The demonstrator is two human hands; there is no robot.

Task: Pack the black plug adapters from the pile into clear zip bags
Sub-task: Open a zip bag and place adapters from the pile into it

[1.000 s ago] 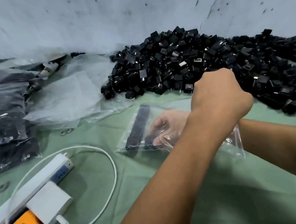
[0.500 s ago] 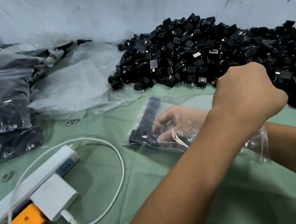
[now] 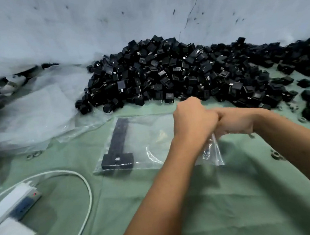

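1. Your fingertips are hidden behind both knuckles, so exactly how you grasp the plastic is hard to make out.
2. Your left hand [image 3: 194,121] and right hand [image 3: 239,121] touch, fingers curled at the clear zip bag's [image 3: 152,142] right end.
3. Black plug adapters [image 3: 118,151] sit inside its left end, away from your hands.
4. The pile [image 3: 174,72] lies just beyond.

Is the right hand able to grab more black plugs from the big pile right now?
Probably yes, once it lets go. The right hand is beside the left hand at the mouth of the clear zip bag, and the pile of black plug adapters lies just beyond, nothing between.
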